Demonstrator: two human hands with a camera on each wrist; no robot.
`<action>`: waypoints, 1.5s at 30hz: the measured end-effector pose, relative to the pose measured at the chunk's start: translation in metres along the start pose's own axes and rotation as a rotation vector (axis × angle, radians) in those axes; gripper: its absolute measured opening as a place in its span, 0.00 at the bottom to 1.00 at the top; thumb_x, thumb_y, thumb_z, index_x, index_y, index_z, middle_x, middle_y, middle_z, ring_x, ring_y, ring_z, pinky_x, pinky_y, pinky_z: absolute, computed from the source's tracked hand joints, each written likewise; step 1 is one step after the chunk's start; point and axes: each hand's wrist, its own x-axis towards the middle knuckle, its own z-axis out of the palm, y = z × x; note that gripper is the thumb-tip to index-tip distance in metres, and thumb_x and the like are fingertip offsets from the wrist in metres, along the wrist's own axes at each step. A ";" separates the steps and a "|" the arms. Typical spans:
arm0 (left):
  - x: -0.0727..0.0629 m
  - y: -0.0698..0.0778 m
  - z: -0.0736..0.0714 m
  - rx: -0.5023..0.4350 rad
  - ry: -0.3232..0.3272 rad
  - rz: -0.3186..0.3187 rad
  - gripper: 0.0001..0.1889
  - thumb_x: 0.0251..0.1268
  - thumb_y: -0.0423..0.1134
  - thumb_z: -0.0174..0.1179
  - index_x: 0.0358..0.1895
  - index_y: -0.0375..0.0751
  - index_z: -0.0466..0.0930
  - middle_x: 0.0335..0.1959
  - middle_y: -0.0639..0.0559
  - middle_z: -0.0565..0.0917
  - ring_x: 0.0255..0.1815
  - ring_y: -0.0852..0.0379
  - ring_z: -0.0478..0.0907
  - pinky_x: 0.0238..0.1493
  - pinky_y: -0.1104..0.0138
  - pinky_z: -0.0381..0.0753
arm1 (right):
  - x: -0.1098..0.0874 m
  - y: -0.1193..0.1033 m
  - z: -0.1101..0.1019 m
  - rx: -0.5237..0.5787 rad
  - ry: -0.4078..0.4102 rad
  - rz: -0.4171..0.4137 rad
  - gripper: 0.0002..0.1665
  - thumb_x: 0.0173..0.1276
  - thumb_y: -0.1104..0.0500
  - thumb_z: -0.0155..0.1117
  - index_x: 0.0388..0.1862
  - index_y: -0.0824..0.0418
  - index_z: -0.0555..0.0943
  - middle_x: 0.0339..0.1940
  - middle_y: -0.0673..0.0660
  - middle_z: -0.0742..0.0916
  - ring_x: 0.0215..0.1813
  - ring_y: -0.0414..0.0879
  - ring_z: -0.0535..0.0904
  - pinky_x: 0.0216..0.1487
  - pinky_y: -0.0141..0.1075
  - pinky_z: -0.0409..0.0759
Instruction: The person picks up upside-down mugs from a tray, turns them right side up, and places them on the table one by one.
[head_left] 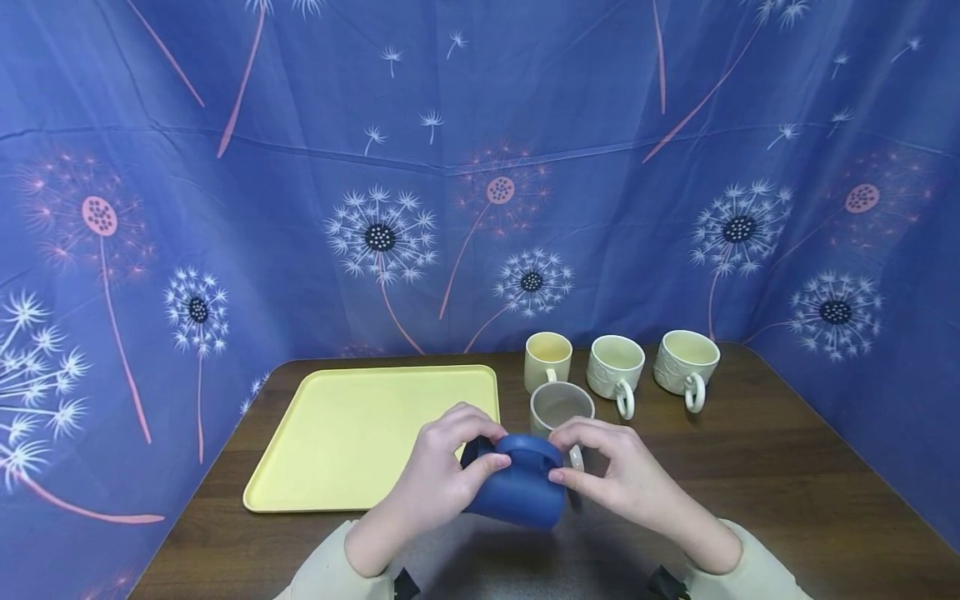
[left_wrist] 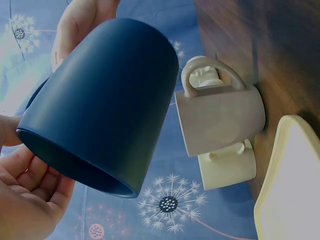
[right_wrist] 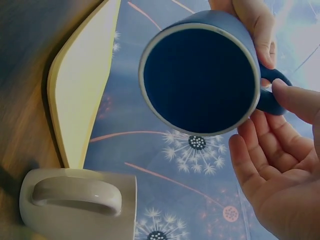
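A dark blue mug (head_left: 517,493) is held in the air between both hands, tipped on its side with its handle (head_left: 529,448) up. My left hand (head_left: 444,467) grips it at the left end, thumb by the handle, where a dark opening shows. The right hand (head_left: 618,468) pinches at the handle's right side; in the right wrist view its thumb (right_wrist: 300,100) lies on the handle. A pale-edged round end of the mug (right_wrist: 200,80) faces that camera. Just behind the blue mug stands a grey mug (head_left: 561,403), partly hidden by the right hand.
A yellow tray (head_left: 375,433) lies on the wooden table (head_left: 780,467) to the left. At the back right stand a cream mug (head_left: 547,362) and two pale green mugs (head_left: 615,367), handles toward me. A blue dandelion-print curtain (head_left: 480,167) hangs behind.
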 end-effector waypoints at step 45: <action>0.016 -0.003 -0.012 0.215 -0.353 0.258 0.05 0.55 0.35 0.67 0.35 0.44 0.83 0.33 0.59 0.81 0.39 0.65 0.74 0.46 0.75 0.73 | 0.012 -0.005 0.009 0.713 -0.471 0.218 0.10 0.66 0.66 0.60 0.43 0.72 0.79 0.34 0.70 0.82 0.37 0.35 0.79 0.40 0.33 0.81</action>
